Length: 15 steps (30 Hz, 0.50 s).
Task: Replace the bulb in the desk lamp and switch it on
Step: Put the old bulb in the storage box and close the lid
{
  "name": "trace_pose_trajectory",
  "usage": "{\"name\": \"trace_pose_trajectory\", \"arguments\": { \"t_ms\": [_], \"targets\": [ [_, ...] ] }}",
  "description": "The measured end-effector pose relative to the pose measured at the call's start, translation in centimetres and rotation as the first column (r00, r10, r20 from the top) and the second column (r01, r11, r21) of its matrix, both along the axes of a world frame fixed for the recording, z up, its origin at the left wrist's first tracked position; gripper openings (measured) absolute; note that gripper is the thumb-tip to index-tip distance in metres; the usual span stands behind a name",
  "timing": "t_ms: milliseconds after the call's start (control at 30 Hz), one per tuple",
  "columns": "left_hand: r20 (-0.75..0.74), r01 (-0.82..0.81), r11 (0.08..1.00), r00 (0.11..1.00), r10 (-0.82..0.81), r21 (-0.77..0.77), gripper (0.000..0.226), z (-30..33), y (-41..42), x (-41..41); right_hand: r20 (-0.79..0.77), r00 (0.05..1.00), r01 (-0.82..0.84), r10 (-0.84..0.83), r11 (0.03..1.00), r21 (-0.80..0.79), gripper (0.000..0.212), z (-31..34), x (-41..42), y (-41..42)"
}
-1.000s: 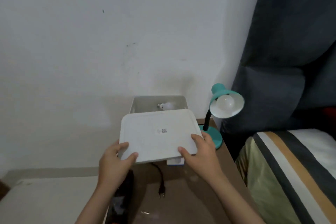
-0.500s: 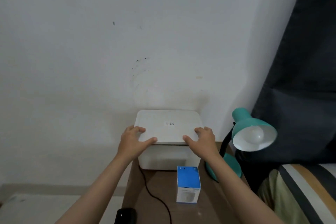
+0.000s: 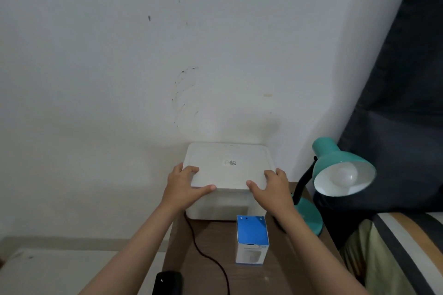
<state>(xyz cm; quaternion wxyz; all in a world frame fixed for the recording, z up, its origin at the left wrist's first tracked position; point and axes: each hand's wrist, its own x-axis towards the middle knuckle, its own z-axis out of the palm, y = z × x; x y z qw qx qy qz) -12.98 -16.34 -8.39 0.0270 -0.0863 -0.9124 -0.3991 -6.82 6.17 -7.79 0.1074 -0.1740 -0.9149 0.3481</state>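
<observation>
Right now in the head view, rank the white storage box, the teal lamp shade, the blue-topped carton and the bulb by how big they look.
1. White storage box
2. Teal lamp shade
3. Blue-topped carton, though it sits nearer the camera, so its place against the shade is unsure
4. Bulb

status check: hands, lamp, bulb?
Left hand and right hand grip lid on white bin. Desk lamp bulb fitted, unlit. Bulb box in front.
</observation>
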Motion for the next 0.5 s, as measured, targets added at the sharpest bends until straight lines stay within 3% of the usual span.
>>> {"name": "trace_pose_trajectory", "arguments": {
  "t_ms": [167, 333, 500],
  "targets": [
    [0.001, -0.021, 1.0, 1.0, 0.021, -0.008, 0.079, 0.25, 0.76, 0.27, 0.012, 1.0, -0.028, 0.028, 0.999, 0.029, 0.07, -0.12, -0.37, 0.77],
    [0.007, -0.039, 0.999, 0.999, 0.039, -0.001, 0.079, 0.38, 0.19, 0.53, 0.031, 0.997, -0.073, 0.07, 0.993, 0.094, 0.05, -0.18, -0.7, 0.69],
    [0.018, -0.02, 1.0, 1.0, 0.021, -0.022, 0.076, 0.38, -0.24, 0.26, 0.043, 0.994, -0.102, 0.099, 0.992, 0.075, 0.069, -0.68, -0.89, 0.93]
  ]
}}
